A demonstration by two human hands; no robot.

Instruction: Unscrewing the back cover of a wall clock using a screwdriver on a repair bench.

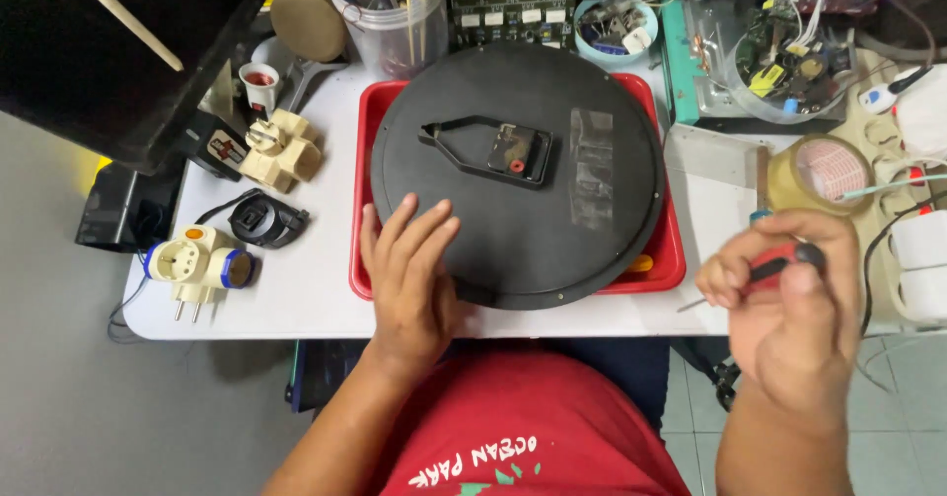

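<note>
So my left hand (pixel 409 274) is lying flat with the fingers (pixel 426 230) spread loose on the near-left edge of the black round clock (pixel 518 176), which is face down with its back up, sitting on a red tray (pixel 663 259) on the white worktop (pixel 296 289). Just past my fingertips, toward the middle of the clock, is the black movement box (pixel 518 153) with a small red dot on it, and right of that a strip of clear tape (pixel 592 166). My right hand (pixel 779 294) is off to the right of the tray, clenched around a red-handled screwdriver (pixel 774 264), thin shaft poking out left toward the tray corner. Behind that hand there's a roll of brown tape (pixel 824 173). Left of my left hand it's pretty crowded: a cream plug adapter with blue rings (pixel 197 264), a little black part (pixel 264 220), and a beige multi-socket block (pixel 281 149). The far edge is packed with a plastic cup of tools (pixel 395 28) and circuit boards (pixel 513 11).
</note>
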